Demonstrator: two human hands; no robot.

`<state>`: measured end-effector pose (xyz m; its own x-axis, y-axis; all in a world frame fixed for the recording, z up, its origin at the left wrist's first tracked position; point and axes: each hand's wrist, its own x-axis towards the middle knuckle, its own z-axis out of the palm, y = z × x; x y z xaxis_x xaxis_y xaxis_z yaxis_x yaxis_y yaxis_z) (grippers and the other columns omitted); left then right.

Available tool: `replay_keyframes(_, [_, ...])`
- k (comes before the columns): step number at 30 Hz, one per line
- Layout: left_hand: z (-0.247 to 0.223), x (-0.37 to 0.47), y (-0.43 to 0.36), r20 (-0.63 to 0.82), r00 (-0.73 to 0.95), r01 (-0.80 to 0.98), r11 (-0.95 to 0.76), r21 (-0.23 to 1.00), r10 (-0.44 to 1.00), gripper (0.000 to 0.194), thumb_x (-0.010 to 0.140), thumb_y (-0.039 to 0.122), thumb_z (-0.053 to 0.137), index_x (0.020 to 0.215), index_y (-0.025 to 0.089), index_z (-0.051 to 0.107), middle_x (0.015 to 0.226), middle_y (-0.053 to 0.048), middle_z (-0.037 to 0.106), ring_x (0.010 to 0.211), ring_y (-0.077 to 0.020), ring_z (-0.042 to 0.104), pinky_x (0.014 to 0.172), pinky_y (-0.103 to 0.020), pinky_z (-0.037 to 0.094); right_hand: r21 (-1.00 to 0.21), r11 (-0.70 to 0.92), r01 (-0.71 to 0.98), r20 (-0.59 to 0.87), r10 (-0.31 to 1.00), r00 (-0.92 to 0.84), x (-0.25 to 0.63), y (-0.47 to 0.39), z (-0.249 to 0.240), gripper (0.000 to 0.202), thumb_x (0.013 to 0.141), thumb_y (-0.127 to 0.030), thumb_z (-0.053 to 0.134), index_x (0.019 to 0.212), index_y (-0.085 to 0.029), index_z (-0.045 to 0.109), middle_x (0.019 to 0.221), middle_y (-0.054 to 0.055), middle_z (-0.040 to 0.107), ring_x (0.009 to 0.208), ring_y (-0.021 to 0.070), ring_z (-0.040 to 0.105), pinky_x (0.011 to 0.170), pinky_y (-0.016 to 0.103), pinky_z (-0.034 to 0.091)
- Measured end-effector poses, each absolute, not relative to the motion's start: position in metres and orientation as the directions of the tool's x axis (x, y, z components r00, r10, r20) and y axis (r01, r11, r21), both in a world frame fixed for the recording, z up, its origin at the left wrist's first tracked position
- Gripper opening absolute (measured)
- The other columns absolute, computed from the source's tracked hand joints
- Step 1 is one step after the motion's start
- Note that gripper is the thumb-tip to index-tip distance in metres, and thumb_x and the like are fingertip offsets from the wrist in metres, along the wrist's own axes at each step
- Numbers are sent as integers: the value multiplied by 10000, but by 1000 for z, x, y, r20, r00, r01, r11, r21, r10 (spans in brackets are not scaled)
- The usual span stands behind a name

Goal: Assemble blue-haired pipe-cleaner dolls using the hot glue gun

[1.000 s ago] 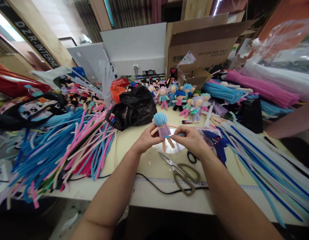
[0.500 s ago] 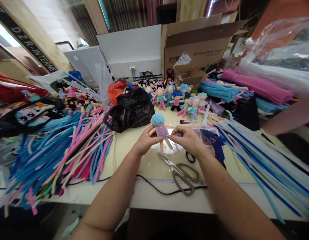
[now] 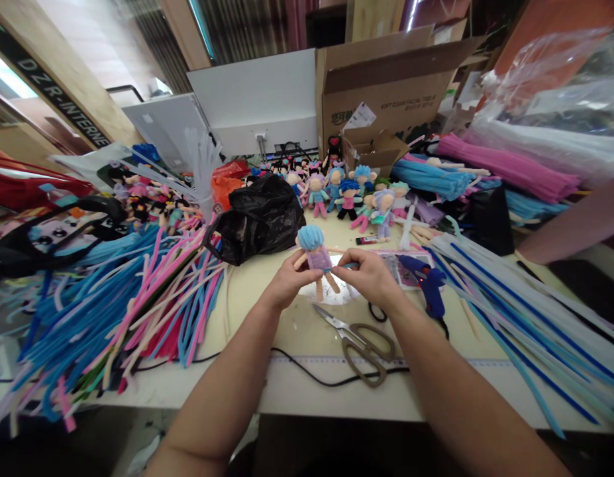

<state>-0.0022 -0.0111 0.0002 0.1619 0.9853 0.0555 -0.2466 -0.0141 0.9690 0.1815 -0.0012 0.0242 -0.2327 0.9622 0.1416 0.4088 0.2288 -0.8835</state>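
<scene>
A small doll (image 3: 319,260) with light blue hair, a purple body and tan legs is held upright above the table. My left hand (image 3: 293,279) grips it from the left, thumb at its waist. At the doll's right side, my right hand (image 3: 362,270) pinches a thin blue strip (image 3: 347,265) whose end meets the waist. Below the hands lie scissors (image 3: 357,343) with tan handles, blades pointing up-left. A shiny clear sheet (image 3: 344,289) is under the doll. The blue glue gun (image 3: 428,285) rests right of my right hand.
Pipe cleaners in many colours (image 3: 102,311) cover the left; white and blue ones (image 3: 515,318) lie right. Behind are a black plastic bag (image 3: 267,215), several finished dolls (image 3: 349,199) and a cardboard box (image 3: 386,93). A black cable (image 3: 307,376) crosses the front.
The view has shifted slightly. The doll has turned and tilted a little between my hands, and both hands keep their grip.
</scene>
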Motion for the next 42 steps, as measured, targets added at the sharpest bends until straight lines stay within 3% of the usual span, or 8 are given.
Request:
replay_keyframes(5, [0,-1,-10,46,93,-183,-29,983,995,329,587,181,772,903,150,683,853,-28,683,795,-168,590,775,-294,438,-808,328,490,242,942,-231,178,-1,20,187,738,-357,653,669,-189,610,673,-1,585,626,137,505,596,258,368])
replay_keyframes(11, [9,-6,-7,24,-55,-251,-37,967,998,383,507,162,772,878,148,677,819,-17,663,770,-161,573,756,-291,428,-534,531,658,605,784,-141,193,-24,43,189,847,-300,578,963,-180,665,1024,118,639,1018,260,552,900,384,400])
replay_keyframes(16, [15,-13,-5,29,-124,-322,-68,944,992,341,501,179,769,821,163,652,716,23,613,696,-120,528,692,-259,403,-445,563,696,146,812,-565,221,-70,35,195,807,-289,622,987,-221,650,919,61,676,856,229,617,732,326,445])
replay_keyframes(18, [16,-13,-5,36,-127,-335,-77,939,991,335,513,179,759,829,166,646,693,35,591,648,-98,492,636,-239,380,-363,542,758,-11,811,-585,225,-86,24,235,768,-266,646,1001,-228,645,911,66,676,876,251,619,731,336,442])
replay_keyframes(24, [15,-11,-6,30,-126,-352,-73,933,992,327,543,189,731,850,159,623,682,47,534,558,-58,401,522,-211,306,-264,487,832,-100,844,-526,214,-103,-1,351,720,-162,575,1067,-203,611,949,96,657,915,266,621,754,339,440])
replay_keyframes(28, [14,-13,-5,15,-130,-384,-64,921,991,306,541,204,726,813,155,595,656,53,504,546,-54,403,517,-206,311,-389,381,839,-108,885,-452,222,-102,1,390,711,-146,523,1084,-205,622,941,89,659,852,252,624,726,346,441])
replay_keyframes(34, [16,-14,-5,40,-148,-404,-97,910,988,335,544,196,735,855,164,616,684,47,523,558,-57,405,515,-207,308,-905,18,426,-178,892,-416,240,-100,28,470,772,-359,609,1219,-223,569,802,23,599,622,149,541,533,280,426])
replay_keyframes(42, [17,-11,-9,138,-171,-399,-197,896,976,389,539,172,777,909,177,655,774,14,627,721,-113,538,697,-249,408,-980,-153,124,-190,904,-382,211,-94,18,537,714,-458,724,1160,-208,564,723,-29,509,572,111,515,507,267,429])
